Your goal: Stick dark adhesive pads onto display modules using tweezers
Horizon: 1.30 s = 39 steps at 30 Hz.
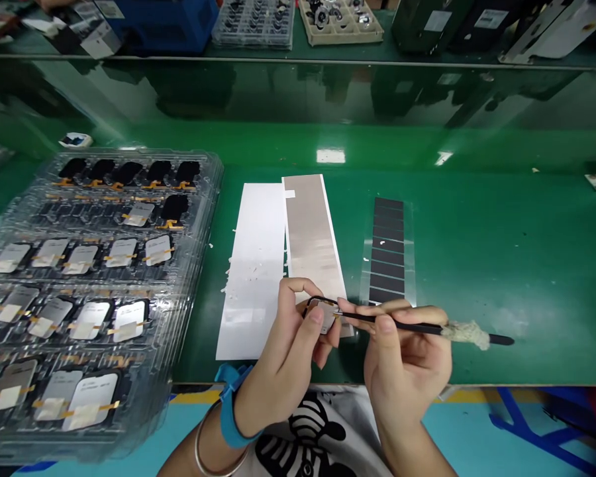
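My left hand [293, 331] pinches a small watch-sized display module [326, 318] between thumb and fingers. The module has a dark rim and a silvery back, much like those in the tray. My right hand [410, 344] is closed around black tweezers [417, 326], whose rear part is wrapped in pale frayed material. The metal tip of the tweezers touches or nearly touches the module's right edge; the exact contact is too small to tell. Beneath the hands lie a white sheet [253, 265] and a grey-brown sheet of adhesive pieces [310, 232] with a white border.
On the left, a clear plastic tray [198, 265] holds several display modules in rows. Right of the sheets is a clear strip with black rectangles [388, 248]. Along the back, a raised shelf bears a blue box [163, 23], a clear parts tray [253, 23] and a beige tray [345, 38].
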### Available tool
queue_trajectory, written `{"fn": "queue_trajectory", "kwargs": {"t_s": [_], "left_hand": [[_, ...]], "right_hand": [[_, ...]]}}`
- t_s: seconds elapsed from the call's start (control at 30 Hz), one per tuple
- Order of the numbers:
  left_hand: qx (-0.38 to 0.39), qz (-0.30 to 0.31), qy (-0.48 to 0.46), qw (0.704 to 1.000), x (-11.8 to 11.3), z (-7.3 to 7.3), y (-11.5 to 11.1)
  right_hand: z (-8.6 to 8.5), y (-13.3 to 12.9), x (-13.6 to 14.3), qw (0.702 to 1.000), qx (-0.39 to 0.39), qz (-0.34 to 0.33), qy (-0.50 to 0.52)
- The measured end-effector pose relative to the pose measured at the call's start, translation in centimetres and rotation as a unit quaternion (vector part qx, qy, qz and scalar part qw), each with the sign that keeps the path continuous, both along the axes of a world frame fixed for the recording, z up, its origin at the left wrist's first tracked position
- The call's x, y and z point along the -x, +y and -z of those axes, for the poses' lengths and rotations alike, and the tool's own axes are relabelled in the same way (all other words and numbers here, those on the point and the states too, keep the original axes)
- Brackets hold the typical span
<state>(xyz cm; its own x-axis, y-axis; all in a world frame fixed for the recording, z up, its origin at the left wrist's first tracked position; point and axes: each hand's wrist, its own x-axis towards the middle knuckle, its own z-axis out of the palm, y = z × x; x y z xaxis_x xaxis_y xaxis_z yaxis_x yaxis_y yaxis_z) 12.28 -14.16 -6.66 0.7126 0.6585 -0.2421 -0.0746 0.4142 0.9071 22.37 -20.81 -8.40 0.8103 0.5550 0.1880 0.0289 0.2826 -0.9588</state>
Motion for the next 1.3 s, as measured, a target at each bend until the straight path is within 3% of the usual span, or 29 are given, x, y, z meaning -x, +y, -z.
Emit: {"fn": "queue_trajectory", "kwargs": {"t_s": [1.0, 1.3], "left_hand": [[-0.007, -0.002, -0.018, 1.000, -0.23, 0.43, -0.28], [-0.010, -0.005, -0.014, 1.000, -0.30, 0.31, -0.30]], "right_hand": [[-0.17, 0.08, 0.01, 1.000, 0.000, 0.000, 0.021], [-0.09, 0.07, -0.06, 0.999, 0.033, 0.000, -0.008]]}}
